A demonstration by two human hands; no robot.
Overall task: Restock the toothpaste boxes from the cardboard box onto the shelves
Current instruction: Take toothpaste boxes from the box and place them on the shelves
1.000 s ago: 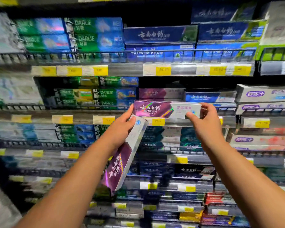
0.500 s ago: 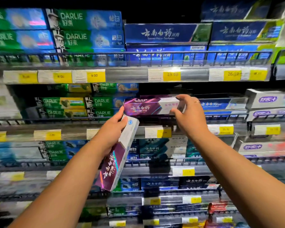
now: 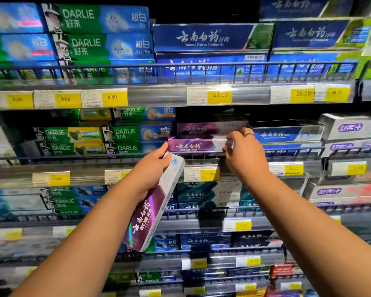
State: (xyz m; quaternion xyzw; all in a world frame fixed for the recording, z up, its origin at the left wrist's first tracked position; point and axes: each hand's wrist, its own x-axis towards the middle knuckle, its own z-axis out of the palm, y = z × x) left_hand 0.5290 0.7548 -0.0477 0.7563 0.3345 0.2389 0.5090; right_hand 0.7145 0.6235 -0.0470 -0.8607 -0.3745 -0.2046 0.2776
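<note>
Purple box [image 3: 193,145] is sitting deeper on the shelf [image 3: 88,168] than before, right hand [image 3: 242,156] still pinching its end; left hand [image 3: 151,169] is gripping a tilted purple-white spare box [image 3: 153,207].

The green and blue boxes [image 3: 94,18] on the top shelf [image 3: 159,95] carried "DARLIE", "好来" and "超白". Beside them, the dark blue box [image 3: 210,37] read "云南白药牙膏" and "Yunnan Baiyao Toothpaste". On the edge of that shelf stood the 9.00 tag [image 3: 112,97], the 29.90 tag [image 3: 220,94] and the 26.00 tag [image 3: 302,93]. The lower shelf [image 3: 86,175] bore the 17.00 tag [image 3: 209,173] and the 25.00 tag [image 3: 293,168]. The shelved purple box [image 3: 193,145] and the held purple box [image 3: 146,213] in the left hand [image 3: 152,168] both showed "云南白药".
</note>
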